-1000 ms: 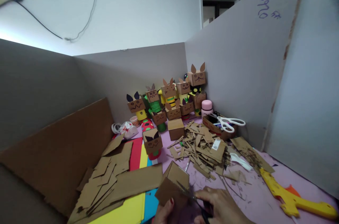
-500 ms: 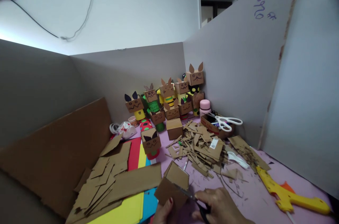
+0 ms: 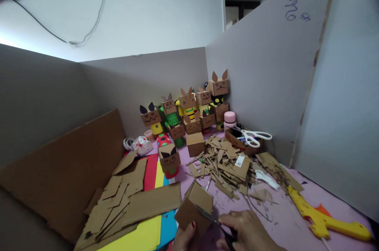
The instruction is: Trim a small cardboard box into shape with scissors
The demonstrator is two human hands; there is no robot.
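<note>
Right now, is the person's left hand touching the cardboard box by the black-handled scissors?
Touching. The head view shows it: the left hand has its red-nailed thumb laid against the near face of the cardboard box, with no gap showing.

Bare left hand [image 3: 184, 239], rounded thumbnail [image 3: 193, 224] painted dark red, bare right hand [image 3: 244, 227], uncovered right wrist [image 3: 266, 242]

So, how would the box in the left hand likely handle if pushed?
The box is probably light for its size, since it looks like plain cardboard. Its angled walls should keep it fairly stiff, though one could dent under the left hand. Flat sides make rolling unlikely.
</note>
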